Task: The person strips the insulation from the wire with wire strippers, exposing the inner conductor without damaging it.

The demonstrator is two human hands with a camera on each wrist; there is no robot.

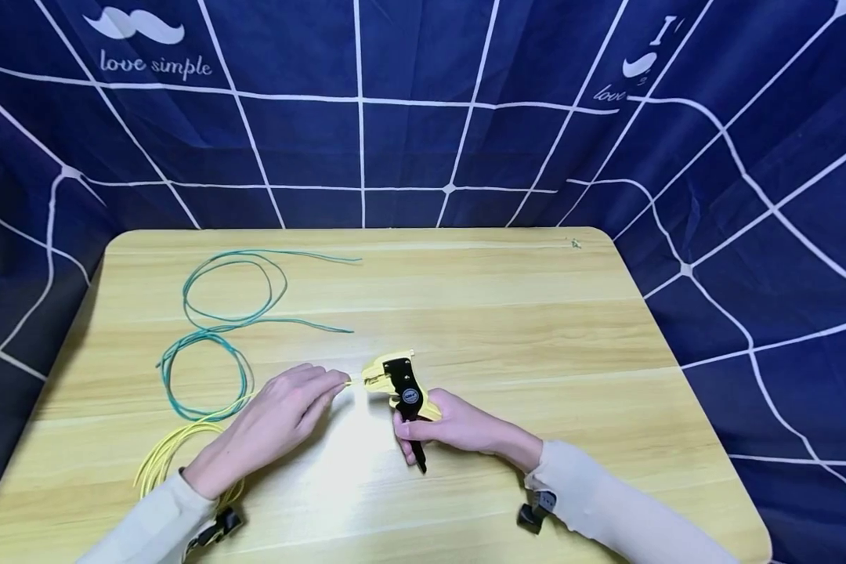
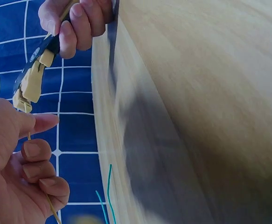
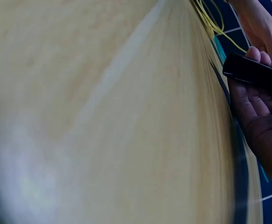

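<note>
Near the middle of the table, my right hand (image 1: 458,423) grips a yellow-and-black wire stripper (image 1: 407,392) by its handles, with the head pointing left. My left hand (image 1: 282,407) pinches a yellow wire (image 2: 53,209) between thumb and fingers. The wire's short end sticks out from the fingertips, right at the stripper's mouth. Its remaining length runs back through the palm in the left wrist view to a loose yellow coil (image 1: 157,458), partly hidden under the left forearm. In the right wrist view, the stripper's black handle (image 3: 250,70) lies across the fingers.
Two coils of teal wire lie behind the left hand, an upper coil (image 1: 187,291) and a lower coil (image 1: 167,384), with loose ends reaching right. Small scraps (image 1: 576,244) sit at the wooden table's (image 1: 536,313) back right corner. A dark blue gridded curtain (image 1: 409,149) surrounds it.
</note>
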